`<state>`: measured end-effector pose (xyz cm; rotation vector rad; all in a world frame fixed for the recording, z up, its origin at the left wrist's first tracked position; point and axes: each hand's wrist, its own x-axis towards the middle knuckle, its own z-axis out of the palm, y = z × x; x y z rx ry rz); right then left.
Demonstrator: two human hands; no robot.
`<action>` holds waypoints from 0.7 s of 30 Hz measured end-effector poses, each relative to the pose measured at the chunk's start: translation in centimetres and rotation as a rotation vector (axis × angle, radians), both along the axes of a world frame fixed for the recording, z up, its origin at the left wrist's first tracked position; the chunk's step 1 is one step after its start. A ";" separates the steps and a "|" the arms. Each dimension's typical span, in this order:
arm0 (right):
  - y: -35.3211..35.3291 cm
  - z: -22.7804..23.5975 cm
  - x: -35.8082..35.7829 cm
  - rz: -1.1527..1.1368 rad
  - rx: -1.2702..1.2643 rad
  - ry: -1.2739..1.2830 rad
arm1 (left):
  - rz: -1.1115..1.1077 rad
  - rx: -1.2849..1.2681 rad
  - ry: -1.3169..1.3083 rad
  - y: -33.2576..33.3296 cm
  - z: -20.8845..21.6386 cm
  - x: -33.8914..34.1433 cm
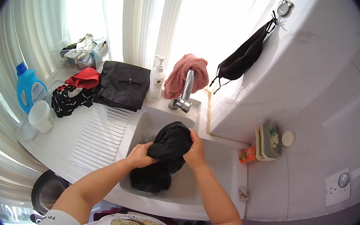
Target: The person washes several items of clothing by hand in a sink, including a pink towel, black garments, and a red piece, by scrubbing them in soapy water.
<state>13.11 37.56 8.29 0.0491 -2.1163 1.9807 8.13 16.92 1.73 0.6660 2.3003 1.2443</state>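
Observation:
A wet black garment [167, 151] hangs bunched over the white sink basin [218, 187], its lower end in the water. My left hand [139, 154] grips its left side and my right hand [195, 150] clamps its top right, both held above the basin. The chrome tap [186, 93] stands just behind the garment.
On the ribbed drainboard [98, 136] side lie folded black trousers [122, 85], a red cloth [84, 77] and a spotted black cloth [70, 99]. A blue detergent bottle [30, 87], white cup [42, 116], pump bottle [157, 80], pink towel [184, 75] and hanging black mask [243, 55] surround the sink.

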 end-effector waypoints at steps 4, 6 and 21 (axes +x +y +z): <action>2.8 -9.9 0.6 0.172 0.565 -0.293 | -0.091 -0.492 0.033 -1.3 1.1 0.0; 2.2 -12.8 1.4 0.489 0.674 -0.578 | -0.197 -0.482 0.078 -1.8 -1.4 -0.1; -0.6 -21.2 -1.7 0.454 0.911 -0.551 | 0.044 -0.627 0.289 5.9 -13.0 -1.8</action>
